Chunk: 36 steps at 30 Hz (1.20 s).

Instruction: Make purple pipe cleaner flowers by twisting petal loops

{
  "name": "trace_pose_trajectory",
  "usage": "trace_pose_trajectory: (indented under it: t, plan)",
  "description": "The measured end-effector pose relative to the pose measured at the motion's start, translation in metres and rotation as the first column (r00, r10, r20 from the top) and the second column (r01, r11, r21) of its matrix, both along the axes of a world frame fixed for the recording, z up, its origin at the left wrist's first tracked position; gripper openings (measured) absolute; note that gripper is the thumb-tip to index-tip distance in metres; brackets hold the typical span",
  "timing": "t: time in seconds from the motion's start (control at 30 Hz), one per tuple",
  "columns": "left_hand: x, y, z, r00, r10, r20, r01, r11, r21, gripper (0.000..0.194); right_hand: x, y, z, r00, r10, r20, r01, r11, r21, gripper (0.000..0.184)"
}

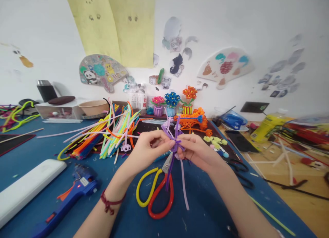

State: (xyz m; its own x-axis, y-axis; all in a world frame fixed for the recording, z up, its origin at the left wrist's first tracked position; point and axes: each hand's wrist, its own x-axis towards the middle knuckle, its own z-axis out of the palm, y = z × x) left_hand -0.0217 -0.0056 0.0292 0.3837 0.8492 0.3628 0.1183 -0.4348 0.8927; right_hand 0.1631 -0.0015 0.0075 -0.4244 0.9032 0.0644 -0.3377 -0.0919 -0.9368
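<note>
Between both hands, above the table, is a purple pipe-cleaner flower (175, 142) with loops and loose ends sticking out. My left hand (151, 147) pinches it from the left with thumb and forefinger. From the right, my right hand (197, 150) grips the same flower, fingertips pressed together. A dark purple stem and a pale lilac pipe cleaner (184, 186) hang down below it. Scissors (161, 193) with one yellow and one red handle lie under the hands, their blades partly hidden.
At left lie a blue glue gun (79, 188), a white oblong device (28, 190) and a pile of coloured pipe cleaners (102, 135). Behind stand small potted pipe-cleaner flowers (172, 102). On the right are a dark phone (241, 141), a yellow bottle (268, 126) and black-handled scissors (243, 173).
</note>
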Motion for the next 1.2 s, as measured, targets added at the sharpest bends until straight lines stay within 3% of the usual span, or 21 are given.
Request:
trace_pose_trajectory:
  t: [0.2, 0.4, 0.6, 0.77, 1.0, 1.1, 1.2]
  plan:
    - [0.001, -0.001, 0.005, 0.996, -0.011, 0.086, 0.012, 1.000, -0.011, 0.029, -0.003, -0.003, 0.000, 0.993, 0.022, 0.113, -0.030, 0.997, 0.076, 0.022]
    - [-0.001, 0.001, 0.001, 0.998, -0.070, 0.003, 0.070, 0.997, -0.028, 0.024, -0.004, -0.003, 0.000, 0.999, -0.027, 0.038, 0.026, 0.999, 0.041, 0.020]
    - [-0.002, 0.002, -0.002, 0.995, -0.081, -0.063, 0.078, 0.996, -0.045, 0.022, -0.003, -0.001, -0.001, 1.000, 0.006, -0.008, -0.007, 1.000, -0.018, 0.019]
    - [-0.002, 0.004, -0.003, 0.997, -0.044, -0.061, 0.043, 0.999, -0.011, 0.018, -0.003, -0.002, 0.001, 1.000, 0.007, 0.023, -0.007, 1.000, 0.011, 0.026]
    - [0.000, 0.004, -0.005, 0.993, -0.016, -0.121, 0.023, 0.998, 0.057, 0.020, -0.003, -0.001, -0.001, 0.987, -0.060, 0.147, 0.044, 0.993, 0.106, 0.019]
    - [-0.002, 0.003, -0.003, 0.986, -0.034, -0.166, 0.043, 0.998, 0.053, 0.018, -0.002, -0.003, 0.001, 0.975, -0.091, 0.205, 0.059, 0.986, 0.158, 0.027]
    - [-0.004, 0.002, -0.001, 0.971, -0.065, -0.231, 0.080, 0.995, 0.057, 0.013, -0.001, -0.003, 0.002, 0.974, -0.042, 0.224, 0.004, 0.986, 0.167, 0.041]
